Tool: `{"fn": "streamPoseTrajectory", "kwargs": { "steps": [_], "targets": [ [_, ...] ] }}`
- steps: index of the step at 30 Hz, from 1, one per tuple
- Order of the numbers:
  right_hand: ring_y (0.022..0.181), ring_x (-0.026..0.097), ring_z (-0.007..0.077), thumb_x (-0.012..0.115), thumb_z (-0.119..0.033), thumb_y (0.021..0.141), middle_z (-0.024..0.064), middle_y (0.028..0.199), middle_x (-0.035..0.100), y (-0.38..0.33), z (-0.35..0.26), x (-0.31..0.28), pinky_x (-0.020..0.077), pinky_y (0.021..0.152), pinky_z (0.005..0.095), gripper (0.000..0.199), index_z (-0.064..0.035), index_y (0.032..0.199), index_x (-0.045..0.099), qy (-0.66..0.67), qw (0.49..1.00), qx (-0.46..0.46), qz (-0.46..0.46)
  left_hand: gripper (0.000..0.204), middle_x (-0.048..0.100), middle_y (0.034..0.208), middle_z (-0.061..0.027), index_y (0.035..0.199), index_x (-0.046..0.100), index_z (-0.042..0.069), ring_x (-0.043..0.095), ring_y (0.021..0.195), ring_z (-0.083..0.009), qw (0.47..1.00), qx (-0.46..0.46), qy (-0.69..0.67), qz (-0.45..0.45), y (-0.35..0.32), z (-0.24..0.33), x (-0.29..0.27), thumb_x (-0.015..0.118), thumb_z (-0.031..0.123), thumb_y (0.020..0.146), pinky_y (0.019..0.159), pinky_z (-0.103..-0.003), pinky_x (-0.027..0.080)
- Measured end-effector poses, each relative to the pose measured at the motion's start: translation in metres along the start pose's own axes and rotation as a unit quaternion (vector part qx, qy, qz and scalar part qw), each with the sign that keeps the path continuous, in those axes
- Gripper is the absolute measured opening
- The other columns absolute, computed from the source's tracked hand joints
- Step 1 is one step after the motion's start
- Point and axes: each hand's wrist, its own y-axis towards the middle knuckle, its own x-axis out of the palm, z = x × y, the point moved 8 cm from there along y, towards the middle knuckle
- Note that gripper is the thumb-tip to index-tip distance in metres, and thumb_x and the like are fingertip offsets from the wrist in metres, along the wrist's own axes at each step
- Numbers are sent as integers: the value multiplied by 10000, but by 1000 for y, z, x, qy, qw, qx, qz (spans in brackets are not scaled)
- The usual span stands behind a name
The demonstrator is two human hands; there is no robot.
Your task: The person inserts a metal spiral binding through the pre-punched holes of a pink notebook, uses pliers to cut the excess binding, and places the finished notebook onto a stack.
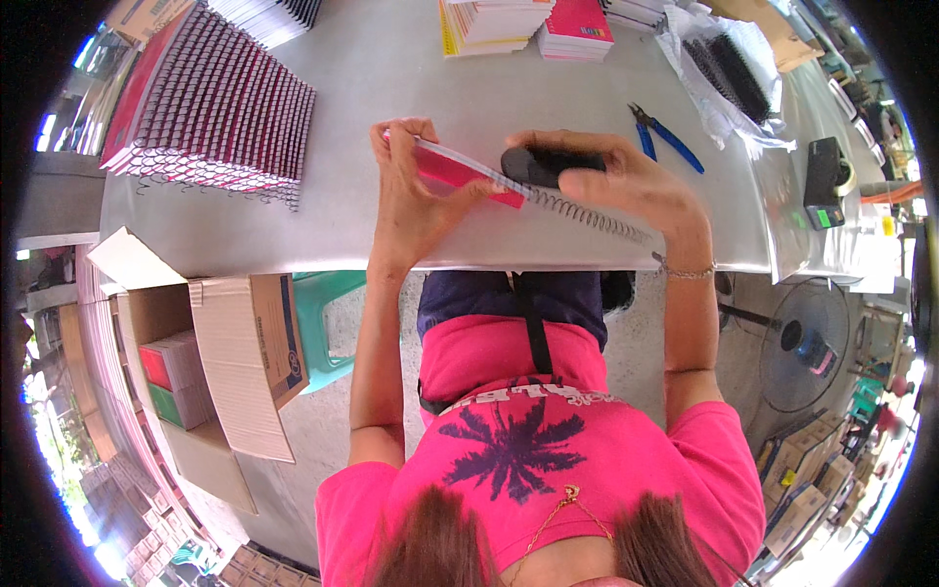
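Note:
My left hand [409,201] grips a pink-covered notebook [448,170] on edge above the table, thumb near one end of its spine. A dark wire coil [592,217] is partly in the notebook's spine, and its loose length trails to the right under my right hand. My right hand [636,181], slightly blurred, is wrapped round a black rounded handheld tool [548,166]. The tool's end is close to where the coil enters the spine; whether they touch I cannot tell. Beyond my right hand lie blue-handled cutting pliers [665,142].
A tall stack of coil-bound notebooks [220,117] stands at the left on the grey table [372,73]. Paper piles [494,24] and pink booklets [575,31] are at the back. Black coils [729,78] lie in plastic at right, near a tape dispenser [827,181]. An open carton [240,352] stands lower left.

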Motion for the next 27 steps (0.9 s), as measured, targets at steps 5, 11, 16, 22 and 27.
{"fn": "streamPoseTrajectory", "kwargs": {
  "steps": [5,11,16,22,27],
  "targets": [
    [1209,518,179,681,-280,861,102,1336,547,2,12,-5,367,1053,284,551,20,1303,546,-16,999,16,27,760,395,1026,-104,1033,427,30,386,1023,-291,1000,-8,-15,-2,2,0,-3,937,287,532,874,-392,407],
    [1184,523,153,679,-91,846,73,1341,540,5,8,-5,388,1028,272,494,11,1310,543,70,997,3,40,753,398,986,-97,1017,427,26,382,991,-281,1000,0,-14,-4,2,3,-4,937,297,535,856,-384,401],
    [982,584,103,692,-193,882,25,1119,635,5,-1,-2,484,878,257,436,-12,1266,592,-180,980,4,85,758,399,985,-97,1017,426,21,384,981,-277,1000,11,-6,-10,2,3,-4,938,300,532,854,-383,404],
    [1178,507,135,682,-150,839,68,1280,564,3,-1,5,368,1033,268,542,-7,1338,528,44,999,5,18,750,403,984,-95,1023,431,18,398,1003,-279,1000,1,-21,-10,2,3,-5,938,276,534,858,-385,416],
    [1189,513,160,696,-185,838,73,1224,588,-3,-34,25,371,1026,292,511,-5,1298,564,-93,993,-65,-12,757,403,985,-94,1028,434,17,407,1014,-282,999,-15,-35,-22,0,-2,-5,940,260,521,872,-387,419]
  ]
}}
